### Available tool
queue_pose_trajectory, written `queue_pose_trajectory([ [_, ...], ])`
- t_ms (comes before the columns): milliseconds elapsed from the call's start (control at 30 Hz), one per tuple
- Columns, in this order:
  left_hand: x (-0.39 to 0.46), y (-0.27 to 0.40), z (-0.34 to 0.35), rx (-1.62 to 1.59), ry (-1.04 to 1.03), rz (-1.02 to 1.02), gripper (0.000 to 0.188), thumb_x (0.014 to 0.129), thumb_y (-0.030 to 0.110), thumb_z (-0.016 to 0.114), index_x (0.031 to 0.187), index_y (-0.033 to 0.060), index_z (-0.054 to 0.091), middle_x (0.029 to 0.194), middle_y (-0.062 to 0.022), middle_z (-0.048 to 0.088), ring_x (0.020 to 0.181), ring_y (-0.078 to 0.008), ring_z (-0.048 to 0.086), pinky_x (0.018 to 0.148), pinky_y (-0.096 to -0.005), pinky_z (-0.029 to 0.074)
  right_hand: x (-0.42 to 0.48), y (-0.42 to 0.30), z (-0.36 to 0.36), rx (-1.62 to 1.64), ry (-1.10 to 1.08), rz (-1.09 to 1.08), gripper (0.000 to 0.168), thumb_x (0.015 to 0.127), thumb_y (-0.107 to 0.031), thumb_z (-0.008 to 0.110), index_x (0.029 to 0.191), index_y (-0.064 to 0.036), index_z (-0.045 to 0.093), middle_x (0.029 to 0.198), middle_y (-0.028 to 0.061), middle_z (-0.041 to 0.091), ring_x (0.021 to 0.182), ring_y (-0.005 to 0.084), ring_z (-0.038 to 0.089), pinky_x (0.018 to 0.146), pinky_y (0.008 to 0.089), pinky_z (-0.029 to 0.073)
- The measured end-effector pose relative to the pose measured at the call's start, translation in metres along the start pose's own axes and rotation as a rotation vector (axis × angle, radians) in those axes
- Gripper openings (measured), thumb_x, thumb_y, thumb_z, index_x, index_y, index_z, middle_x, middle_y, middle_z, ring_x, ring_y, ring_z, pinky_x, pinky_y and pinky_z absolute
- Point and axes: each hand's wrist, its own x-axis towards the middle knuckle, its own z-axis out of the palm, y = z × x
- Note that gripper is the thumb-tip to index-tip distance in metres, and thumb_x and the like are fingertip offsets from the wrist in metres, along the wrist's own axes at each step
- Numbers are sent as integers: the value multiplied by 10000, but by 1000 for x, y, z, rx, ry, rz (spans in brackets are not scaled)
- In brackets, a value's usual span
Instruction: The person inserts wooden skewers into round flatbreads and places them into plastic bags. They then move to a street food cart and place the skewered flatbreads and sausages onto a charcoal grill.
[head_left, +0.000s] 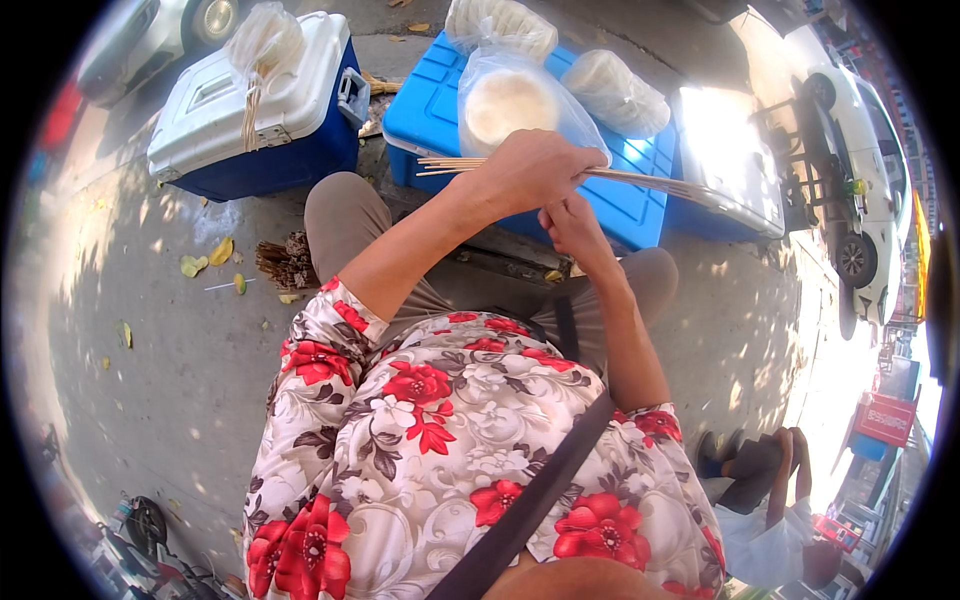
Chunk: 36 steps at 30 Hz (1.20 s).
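Observation:
My left hand (529, 169) is closed around a bundle of thin wooden sticks (645, 178), which lies crosswise and sticks out on both sides of the fist. Just beyond it, a clear plastic bag (581, 124) holds a stack of round, flat, pale discs (512, 111). The bag's edge meets my left hand, but whether the fingers also grip it is hidden. Directly under the left wrist is my right hand (576, 231), its fingers curled. Anything inside those fingers is concealed.
The bag rests on a blue cooler box (637, 214) with other bagged stacks (616, 94). A white-lidded cooler (300, 71) at left carries a bag with sticks (251, 112). A stick bundle (285, 261) lies by my knee. A seated person (765, 517) and a parked car (874, 187) are at right.

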Motion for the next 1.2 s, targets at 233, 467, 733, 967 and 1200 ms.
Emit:
queue_pose_trajectory([
  [233,-19,6,40,-65,94,47,264,788,139,593,1051,153,609,849,-96,643,753,-310,625,622,-407,496,32,41,-3,122,82,-360,247,929,-334,494,986,-94,494,661,-54,410,500,21,329,396,193,247],
  [467,-61,3,84,-374,300,-170,282,842,94,564,1123,109,578,981,-87,629,821,-317,619,674,-378,504,48,48,-24,78,25,-126,378,938,-422,462,1083,-76,509,813,-19,493,680,60,460,499,197,363],
  [733,-86,-3,94,-550,311,-302,300,898,126,522,1194,84,531,987,-153,618,850,-360,586,696,-374,497,66,47,-11,587,26,0,546,917,-574,369,1087,-68,481,724,13,504,459,30,383,349,178,269],
  [967,-93,-25,93,-986,554,-406,245,963,161,460,1172,67,545,886,-27,608,484,-16,417,438,-191,362,61,25,-10,277,33,-2,299,913,-304,517,1098,-78,453,715,33,474,419,35,324,329,178,239],
  [1200,-85,-90,98,-1425,872,-1018,275,919,268,516,1111,76,471,1023,-62,576,487,-68,449,382,-209,292,63,25,-7,371,-15,29,263,912,-219,496,1128,-80,438,721,35,479,439,34,334,334,180,247],
])
